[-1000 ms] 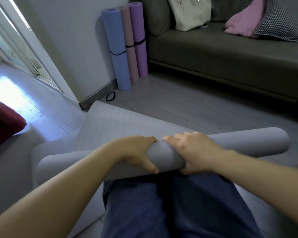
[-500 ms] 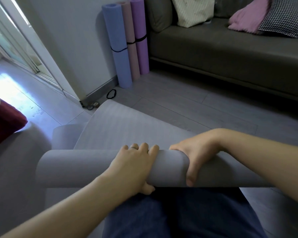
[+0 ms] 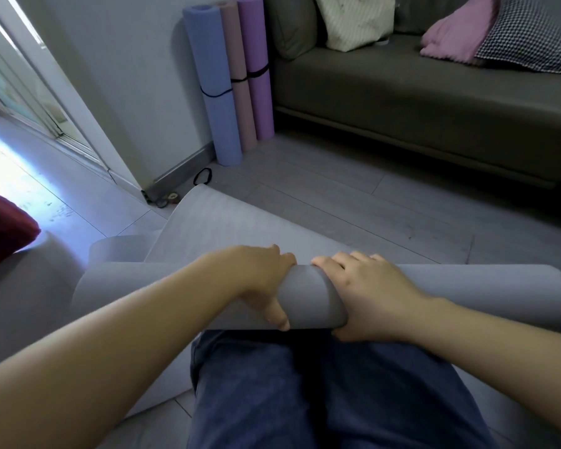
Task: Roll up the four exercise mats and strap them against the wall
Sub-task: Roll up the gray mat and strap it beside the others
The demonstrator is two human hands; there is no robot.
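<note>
From the head view, we have the grey foam exercise mat (image 3: pixel 308 299) lying across our lap as a thick, partly wound roll. Its flat unrolled tail (image 3: pixel 224 228) stretches away over the grey plank floor (image 3: pixel 337 196) towards the far left. Our left hand (image 3: pixel 256 280) and right hand (image 3: pixel 370 299) sit close together at the middle of the roll, and both sets of fingers are clamped on it, curled over the top with the thumbs tucked under on the near side.

We judge the foam to be light, soft and springy, and matte enough not to slip. It is likely to loosen or telescope at the ends if the grip slackens. We think a hold spread wider towards both ends would keep the winding even.

Far left, against the white wall (image 3: pixel 127 76), stand a blue rolled mat (image 3: pixel 214 92), a dusty-pink rolled mat (image 3: pixel 240 76) and a purple rolled mat (image 3: pixel 256 59), each upright and banded. A black elastic strap loop (image 3: pixel 203 176) lies on the floor near the foot of the blue one, beyond the tail's far edge.
</note>
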